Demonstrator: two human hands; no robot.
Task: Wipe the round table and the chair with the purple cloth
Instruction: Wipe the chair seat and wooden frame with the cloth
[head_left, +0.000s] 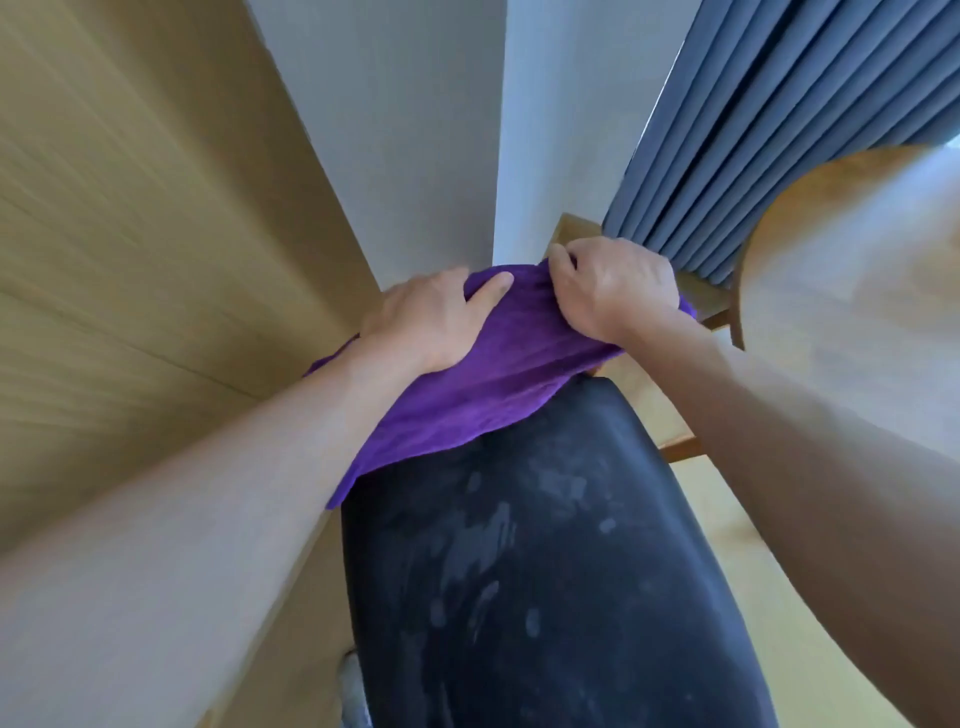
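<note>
Purple cloth (467, 384), seemingly unlabelled, on chair (545, 571)

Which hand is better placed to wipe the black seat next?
Left, probably. The left hand lies flat on the purple cloth above the seat; the right hand only grips its far edge.
</note>
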